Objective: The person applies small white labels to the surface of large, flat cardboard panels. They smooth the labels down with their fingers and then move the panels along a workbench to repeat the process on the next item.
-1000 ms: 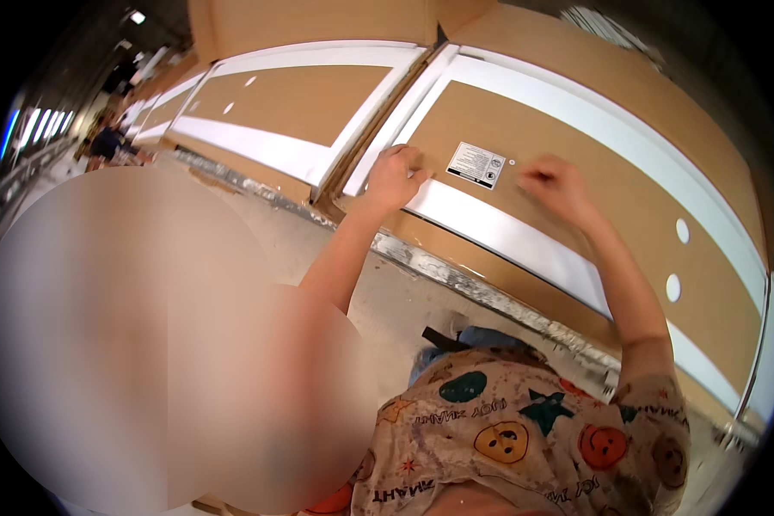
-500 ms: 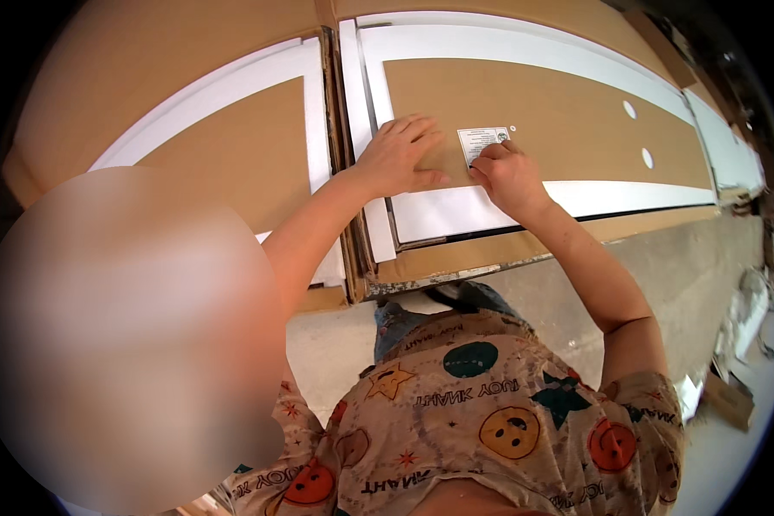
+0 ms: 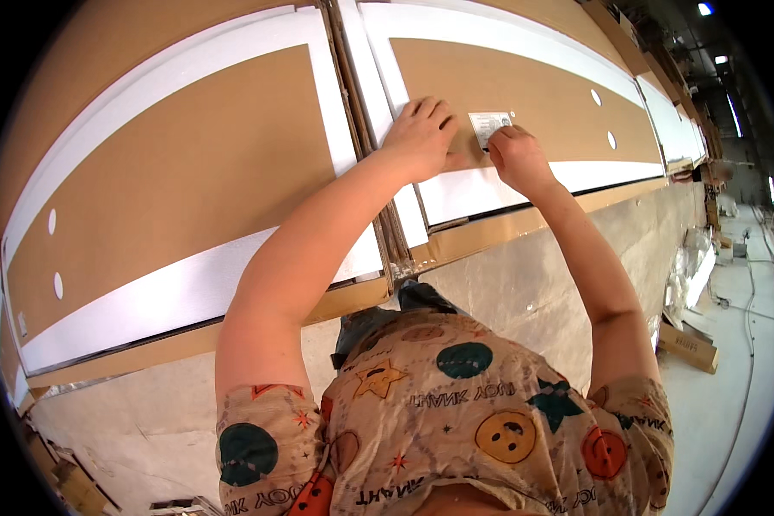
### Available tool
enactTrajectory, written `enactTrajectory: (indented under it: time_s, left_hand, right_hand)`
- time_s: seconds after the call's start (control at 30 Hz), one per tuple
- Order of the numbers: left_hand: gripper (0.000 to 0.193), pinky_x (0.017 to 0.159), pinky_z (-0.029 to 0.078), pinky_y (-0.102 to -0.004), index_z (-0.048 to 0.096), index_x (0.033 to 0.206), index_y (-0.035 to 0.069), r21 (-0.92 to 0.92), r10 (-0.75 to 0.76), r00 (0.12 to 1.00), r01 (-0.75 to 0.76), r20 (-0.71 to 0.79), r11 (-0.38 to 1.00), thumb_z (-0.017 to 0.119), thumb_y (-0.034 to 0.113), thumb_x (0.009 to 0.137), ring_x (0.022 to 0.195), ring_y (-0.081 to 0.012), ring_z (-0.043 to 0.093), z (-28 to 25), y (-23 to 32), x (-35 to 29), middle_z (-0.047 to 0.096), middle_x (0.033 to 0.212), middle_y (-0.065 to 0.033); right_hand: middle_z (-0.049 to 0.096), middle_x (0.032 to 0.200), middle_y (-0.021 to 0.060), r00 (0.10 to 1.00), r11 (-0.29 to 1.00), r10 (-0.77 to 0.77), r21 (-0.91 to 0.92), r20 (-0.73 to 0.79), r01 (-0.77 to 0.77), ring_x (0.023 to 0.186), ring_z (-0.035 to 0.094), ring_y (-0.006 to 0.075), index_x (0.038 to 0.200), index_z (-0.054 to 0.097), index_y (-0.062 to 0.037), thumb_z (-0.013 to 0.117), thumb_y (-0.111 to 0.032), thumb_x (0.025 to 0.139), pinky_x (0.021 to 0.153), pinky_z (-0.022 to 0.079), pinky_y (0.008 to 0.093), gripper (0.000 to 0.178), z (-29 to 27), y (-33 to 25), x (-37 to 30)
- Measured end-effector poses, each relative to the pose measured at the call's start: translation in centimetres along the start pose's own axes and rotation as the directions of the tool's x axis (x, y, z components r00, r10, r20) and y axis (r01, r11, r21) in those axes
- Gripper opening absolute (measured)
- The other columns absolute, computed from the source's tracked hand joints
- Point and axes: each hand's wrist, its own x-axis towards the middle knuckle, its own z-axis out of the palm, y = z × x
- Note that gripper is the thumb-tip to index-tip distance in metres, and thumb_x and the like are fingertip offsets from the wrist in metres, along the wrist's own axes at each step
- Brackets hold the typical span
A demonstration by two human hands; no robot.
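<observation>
A white printed label point(image 3: 488, 125) lies on a brown cardboard sheet point(image 3: 439, 64), which sits inside a white foam frame point(image 3: 464, 202) in a long open carton. My right hand point(image 3: 522, 162) is closed in a pinch over the label's lower right part. A small dark spot shows by its fingertips, but what they hold is hidden. Left of the label, my left hand point(image 3: 423, 138) rests on the sheet near the foam, its fingers bent and a little apart, holding nothing that I can see.
A second open carton stands close on the left, with its own cardboard sheet point(image 3: 198, 155) and foam border point(image 3: 155, 314). More cartons run on at the far right. A small brown box point(image 3: 688, 347) and plastic wrapping point(image 3: 690, 262) lie on the floor point(image 3: 542, 301) to the right.
The view has shifted, showing more of the left carton and the right-hand floor. My left hand's fingers have curled in from a flatter spread. My right hand stays at the label.
</observation>
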Motion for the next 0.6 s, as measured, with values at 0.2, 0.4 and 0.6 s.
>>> enactTrajectory:
  time_s: [0.2,0.4,0.6]
  left_hand:
    - [0.071,0.112,0.021,-0.0416,0.046,0.134,0.005,-0.012,-0.008,1.0,0.009,0.028,1.0,0.048,0.059,0.088,0.136,-0.0288,0.027,-0.1,-0.4,0.2,0.036,0.143,-0.0143]
    - [0.064,0.109,0.023,-0.0385,0.056,0.121,0.004,0.007,0.014,0.995,-0.013,-0.096,1.0,0.052,0.058,0.086,0.13,-0.0257,0.032,0.9,-0.1,0.1,0.046,0.132,-0.01]
    - [0.068,0.111,0.022,-0.0422,0.051,0.127,0.004,-0.035,0.015,1.0,-0.016,-0.023,0.999,0.05,0.059,0.087,0.135,-0.029,0.028,0.2,-0.2,0.1,0.04,0.139,-0.0141]
  right_hand:
    - [0.062,0.082,0.0117,0.991,0.992,-0.124,0.036,0.042,0.123,0.085,0.06,0.0297,0.073,0.064,-0.0014,0.06,0.0,0.073,0.075,0.052,0.0381,0.004,-1.2,0.2,0.7]
    - [0.06,0.083,0.0116,0.964,0.952,-0.213,-0.19,0.156,0.241,0.086,0.061,0.0278,0.075,0.064,-0.0018,0.059,0.001,0.072,0.076,0.053,0.0358,0.007,-0.7,0.3,0.3]
    - [0.06,0.082,0.0107,0.978,0.957,-0.207,-0.206,0.011,0.205,0.085,0.06,0.0271,0.08,0.063,-0.0025,0.059,0.001,0.072,0.075,0.052,0.0362,0.009,0.1,0.4,0.0]
